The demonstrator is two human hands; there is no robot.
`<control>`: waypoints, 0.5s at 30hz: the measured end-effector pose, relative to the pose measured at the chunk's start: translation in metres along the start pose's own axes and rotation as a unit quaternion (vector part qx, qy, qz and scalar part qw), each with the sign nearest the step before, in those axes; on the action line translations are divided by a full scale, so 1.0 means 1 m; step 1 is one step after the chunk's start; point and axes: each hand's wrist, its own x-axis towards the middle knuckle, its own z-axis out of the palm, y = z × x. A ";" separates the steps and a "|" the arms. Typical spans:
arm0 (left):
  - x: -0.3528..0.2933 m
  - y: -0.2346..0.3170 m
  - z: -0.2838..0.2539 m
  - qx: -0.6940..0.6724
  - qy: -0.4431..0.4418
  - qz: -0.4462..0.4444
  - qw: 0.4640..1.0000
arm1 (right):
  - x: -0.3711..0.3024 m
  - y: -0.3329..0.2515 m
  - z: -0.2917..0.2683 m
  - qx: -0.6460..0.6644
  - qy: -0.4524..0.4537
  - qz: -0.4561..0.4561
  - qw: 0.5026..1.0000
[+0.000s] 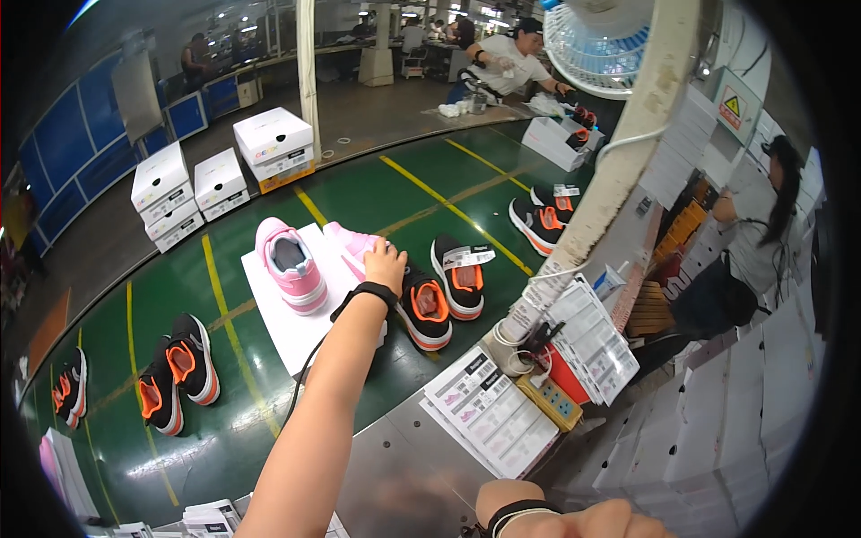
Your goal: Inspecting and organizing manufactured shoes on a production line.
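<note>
My left hand [386, 267] reaches across the green conveyor belt and grips the heel end of a pink sneaker [348, 240]; its fingers partly cover the shoe. Beside that shoe, its pink mate [291, 265] stands on a white box lid or board [265, 285]. Close to my left hand on the right is a pair of black sneakers with orange lining [457, 282], one carrying a paper tag [469, 256]. At the lower edge, my right hand [596, 522] is curled closed and partly cut off; whatever it may hold is hidden.
More black-and-orange sneakers [190, 363] lie along the belt [359, 193]. White shoe boxes [273, 139] stand at its far edge. A post [619, 179], a power strip [549, 401] and printed sheets [489, 412] are at right. A fan [599, 45] hangs above; co-workers [511, 63] are beyond.
</note>
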 end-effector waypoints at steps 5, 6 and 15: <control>0.015 -0.005 -0.015 0.018 -0.022 0.032 0.999 | 0.020 0.035 -0.019 0.052 -0.002 -0.064 0.997; 0.015 -0.012 -0.019 -0.006 -0.009 0.030 1.000 | 0.024 0.039 -0.025 0.059 -0.002 -0.062 0.996; -0.090 -0.012 -0.101 -0.170 0.274 0.079 0.943 | 0.026 0.012 -0.004 0.009 0.103 0.032 0.994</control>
